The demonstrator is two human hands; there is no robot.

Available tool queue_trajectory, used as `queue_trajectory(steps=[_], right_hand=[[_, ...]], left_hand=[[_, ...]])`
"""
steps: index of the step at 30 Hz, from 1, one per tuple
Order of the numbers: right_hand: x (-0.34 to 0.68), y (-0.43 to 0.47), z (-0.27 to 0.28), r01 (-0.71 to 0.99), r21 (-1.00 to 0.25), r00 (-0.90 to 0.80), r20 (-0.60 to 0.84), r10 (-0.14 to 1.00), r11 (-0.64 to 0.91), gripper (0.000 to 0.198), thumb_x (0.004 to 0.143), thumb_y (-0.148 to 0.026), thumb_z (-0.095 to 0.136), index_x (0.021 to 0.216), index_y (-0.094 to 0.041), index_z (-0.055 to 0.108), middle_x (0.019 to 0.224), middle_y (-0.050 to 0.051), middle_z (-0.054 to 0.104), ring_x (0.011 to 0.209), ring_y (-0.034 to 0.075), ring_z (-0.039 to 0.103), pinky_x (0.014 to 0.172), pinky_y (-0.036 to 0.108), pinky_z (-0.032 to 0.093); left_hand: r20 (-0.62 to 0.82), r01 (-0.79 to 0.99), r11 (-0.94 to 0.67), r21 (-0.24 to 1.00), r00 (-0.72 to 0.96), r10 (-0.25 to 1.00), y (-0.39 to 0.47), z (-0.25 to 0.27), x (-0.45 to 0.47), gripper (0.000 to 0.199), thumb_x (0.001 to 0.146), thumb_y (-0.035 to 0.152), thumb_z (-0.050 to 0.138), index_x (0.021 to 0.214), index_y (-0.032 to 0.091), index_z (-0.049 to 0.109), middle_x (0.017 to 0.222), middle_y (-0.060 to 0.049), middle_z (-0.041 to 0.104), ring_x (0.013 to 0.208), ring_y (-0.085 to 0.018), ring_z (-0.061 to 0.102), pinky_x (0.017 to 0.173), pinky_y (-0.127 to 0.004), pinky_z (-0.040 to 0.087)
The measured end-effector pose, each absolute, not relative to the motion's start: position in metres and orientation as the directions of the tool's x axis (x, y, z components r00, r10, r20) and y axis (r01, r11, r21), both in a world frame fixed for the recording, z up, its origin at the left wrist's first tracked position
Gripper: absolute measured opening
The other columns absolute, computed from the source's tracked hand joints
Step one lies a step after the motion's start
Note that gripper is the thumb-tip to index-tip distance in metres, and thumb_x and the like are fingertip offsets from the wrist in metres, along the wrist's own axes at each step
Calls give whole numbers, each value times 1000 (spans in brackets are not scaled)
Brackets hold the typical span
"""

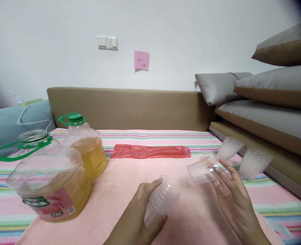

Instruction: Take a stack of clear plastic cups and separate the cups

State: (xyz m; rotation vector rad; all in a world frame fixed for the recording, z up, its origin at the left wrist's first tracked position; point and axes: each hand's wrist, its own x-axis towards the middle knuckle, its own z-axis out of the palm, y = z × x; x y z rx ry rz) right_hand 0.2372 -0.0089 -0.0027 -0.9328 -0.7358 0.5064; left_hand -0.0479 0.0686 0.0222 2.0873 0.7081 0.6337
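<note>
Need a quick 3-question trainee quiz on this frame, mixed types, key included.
1. True or false: the left hand grips a stack of clear plastic cups.
2. How many jugs of yellow liquid stand at the left?
3. The right hand's fingers touch: A) the red plastic bag B) a single clear plastic cup tilted on its side C) the pink sticky note

Key: 1 true; 2 two; 3 B.

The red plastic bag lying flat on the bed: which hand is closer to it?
Left, though only slightly. The left hand, wrapped around a stack of clear cups, sits below the red plastic bag. The right hand is farther off to the bag's right, touching a tipped cup.
</note>
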Motion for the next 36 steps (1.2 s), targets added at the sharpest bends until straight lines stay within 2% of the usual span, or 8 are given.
queue_trajectory(steps=[4,9,12,15,20,25,32,36], right_hand=[[250,-6,-13,136,-874,646,436,627,467,63,90,-49,87,138,-29,51,129,7,58,127,26,50,101,31,44],[235,-1,-23,446,-814,392,551,737,372,62,96,-50,79,142,-27,45,131,10,55,124,30,52,104,44,41],[216,0,-25,559,-775,268,504,821,294,67,95,-49,79,147,-29,41,134,9,53,126,31,50,109,48,38],[197,0,-26,543,-804,232,421,877,242,72,91,-49,80,149,-29,41,137,9,51,130,33,47,110,49,38],[184,-1,-25,549,-806,165,365,916,222,73,89,-52,82,148,-32,45,138,8,50,131,35,44,111,53,37],[187,-2,-24,569,-790,134,363,922,228,72,90,-54,81,148,-35,43,139,6,49,132,33,42,112,54,35],[188,-2,-25,542,-812,133,336,932,215,79,87,-57,85,150,-35,41,142,6,47,133,34,42,112,53,36],[186,-4,-17,563,-770,131,439,889,298,61,99,-59,72,148,-35,45,146,5,44,136,33,39,114,51,36]], left_hand=[[257,277,-495,823,596,761,74,20,-48,65,97,38,62,152,47,27,158,-2,42,142,-29,45,118,-51,42],[302,214,-422,881,433,849,77,22,-46,65,98,49,61,152,44,25,157,-5,41,142,-30,45,114,-54,44],[334,133,-405,905,368,868,77,23,-46,66,97,50,61,152,43,25,156,-6,42,142,-29,45,116,-54,42],[338,84,-385,919,331,881,77,25,-46,69,96,50,63,153,42,25,155,-7,44,141,-29,47,116,-53,42],[302,56,-334,941,306,903,75,28,-46,68,95,51,64,152,44,26,152,-5,47,138,-28,52,116,-51,43],[330,34,-360,933,323,887,76,27,-47,69,96,51,64,152,46,23,153,-5,46,139,-27,51,117,-51,42],[298,47,-330,943,328,897,77,26,-47,70,96,53,63,153,49,23,156,-4,44,141,-28,49,117,-53,41],[299,53,-334,941,334,894,76,24,-47,72,96,54,62,155,49,21,160,-4,40,145,-29,45,119,-54,39]])
